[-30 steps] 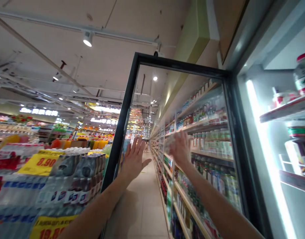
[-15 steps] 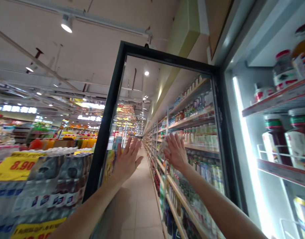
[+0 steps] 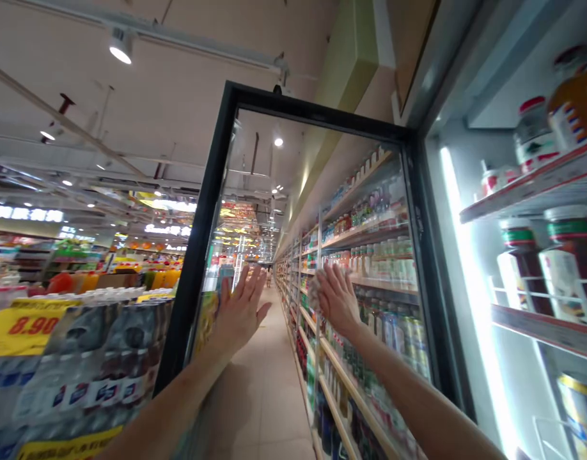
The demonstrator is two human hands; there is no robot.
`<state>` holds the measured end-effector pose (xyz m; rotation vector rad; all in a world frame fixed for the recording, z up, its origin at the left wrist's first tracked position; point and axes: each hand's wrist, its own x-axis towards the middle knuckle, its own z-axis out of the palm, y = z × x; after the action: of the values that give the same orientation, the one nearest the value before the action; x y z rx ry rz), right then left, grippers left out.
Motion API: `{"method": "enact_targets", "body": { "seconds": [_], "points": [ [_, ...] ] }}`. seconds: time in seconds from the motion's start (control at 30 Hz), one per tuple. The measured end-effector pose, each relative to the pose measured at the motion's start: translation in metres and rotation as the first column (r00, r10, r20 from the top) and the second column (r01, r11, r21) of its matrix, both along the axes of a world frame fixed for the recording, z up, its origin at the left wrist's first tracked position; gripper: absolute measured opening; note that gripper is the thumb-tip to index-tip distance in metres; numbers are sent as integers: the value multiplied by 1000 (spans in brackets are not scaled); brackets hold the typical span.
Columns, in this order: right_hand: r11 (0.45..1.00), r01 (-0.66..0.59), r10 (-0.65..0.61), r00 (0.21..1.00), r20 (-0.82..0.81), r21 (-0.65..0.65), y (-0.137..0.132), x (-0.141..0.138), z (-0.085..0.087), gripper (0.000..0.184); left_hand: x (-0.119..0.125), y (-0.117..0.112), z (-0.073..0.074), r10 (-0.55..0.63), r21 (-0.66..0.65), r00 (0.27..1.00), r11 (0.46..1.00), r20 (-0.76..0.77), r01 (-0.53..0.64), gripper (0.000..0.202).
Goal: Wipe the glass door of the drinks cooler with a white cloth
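Note:
A black-framed glass door point(image 3: 284, 176) of a lit cooler stands swung open before me. My left hand point(image 3: 240, 313) lies flat toward the left part of the pane, fingers spread, with nothing in it. Farther right, my right hand point(image 3: 340, 303) presses a crumpled whitish cloth point(image 3: 314, 294) to the glass. Its palm covers part of the cloth. Shelves of bottles and the aisle show through or in the pane; some of this looks like reflection.
On the right, the open cooler's shelves point(image 3: 528, 198) hold bottles point(image 3: 569, 262) and a bright light strip point(image 3: 470, 287). At left stand stacked drink packs point(image 3: 101, 358) with a yellow price sign point(image 3: 27, 326). A tiled floor point(image 3: 255, 396) runs ahead.
The whole view has shifted slightly to the left. My right hand and the cloth sit a little farther right against the door; both hands keep nearly the same pose.

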<state>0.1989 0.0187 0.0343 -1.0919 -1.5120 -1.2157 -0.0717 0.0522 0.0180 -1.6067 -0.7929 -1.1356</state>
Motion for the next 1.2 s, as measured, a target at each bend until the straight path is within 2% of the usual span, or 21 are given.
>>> {"method": "enact_targets", "body": {
  "seconds": [0.03, 0.07, 0.13, 0.2, 0.27, 0.33, 0.4, 0.43, 0.5, 0.57, 0.63, 0.77, 0.93, 1.0, 1.1, 1.13, 1.2],
  "points": [
    [1000, -20, 21, 1000, -15, 23, -2, 8, -1, 43, 0, -1, 0, 3, -4, 1000, 1000, -3, -3, 55],
    [996, -26, 36, 992, -124, 81, -5, 21, -1, 44, 1, -2, 0, 8, -9, 1000, 1000, -5, -8, 55],
    [973, 18, 82, 904, -420, 230, -12, 49, 6, 49, 3, -4, 0, 21, -15, 1000, 1000, 2, -21, 55],
    [946, 74, 127, 809, -574, 314, -17, 58, 17, 52, 5, -5, -1, 29, -18, 999, 999, 19, -29, 55],
    [948, 22, 158, 834, -529, 317, -18, 41, 25, 51, 7, -6, -1, 28, -18, 999, 999, 30, -28, 55],
    [950, -117, 230, 888, -399, 288, -18, 8, 31, 48, 7, -6, -1, 19, -20, 999, 1000, 32, -19, 55],
    [934, -230, 315, 892, -324, 273, -19, -19, 36, 46, 6, -7, -1, 8, -25, 999, 1000, 31, -8, 55],
    [930, -242, 330, 879, -343, 276, -21, -24, 38, 44, 6, -7, -1, 7, -28, 999, 1000, 32, -6, 54],
    [944, -179, 291, 846, -447, 277, -25, -18, 41, 42, 6, -9, -1, 9, -33, 999, 999, 34, -8, 54],
    [962, -94, 220, 822, -526, 256, -28, 5, 39, 39, 6, -11, -1, 8, -26, 999, 1000, 39, -7, 55],
    [967, 7, 140, 819, -556, 255, -30, 31, 33, 40, 6, -11, -1, 1, -20, 999, 1000, 40, 0, 55],
    [935, 209, -21, 840, -542, 287, -27, 65, 21, 42, 6, -11, -1, -2, -4, 999, 1000, 50, 2, 55],
    [948, 161, -43, 920, -390, 274, -20, 92, 13, 40, 5, -14, -1, 16, 7, 999, 1000, 44, -17, 54],
    [955, 188, -75, 902, -425, 231, -19, 92, 12, 45, 6, -16, -1, 15, 10, 999, 1000, 46, -15, 55],
    [958, 234, -118, 849, -515, 165, -15, 67, 9, 54, 6, -17, -1, 1, 4, 999, 1000, 46, -1, 55],
    [960, 223, -108, 852, -512, 169, -14, 55, 7, 57, 6, -17, -1, -2, 1, 999, 1000, 47, 2, 55],
    [970, 157, -72, 914, -398, 186, -11, 34, 1, 58, 6, -15, -1, -2, -8, 999, 1000, 49, 2, 55]
  ]
}}
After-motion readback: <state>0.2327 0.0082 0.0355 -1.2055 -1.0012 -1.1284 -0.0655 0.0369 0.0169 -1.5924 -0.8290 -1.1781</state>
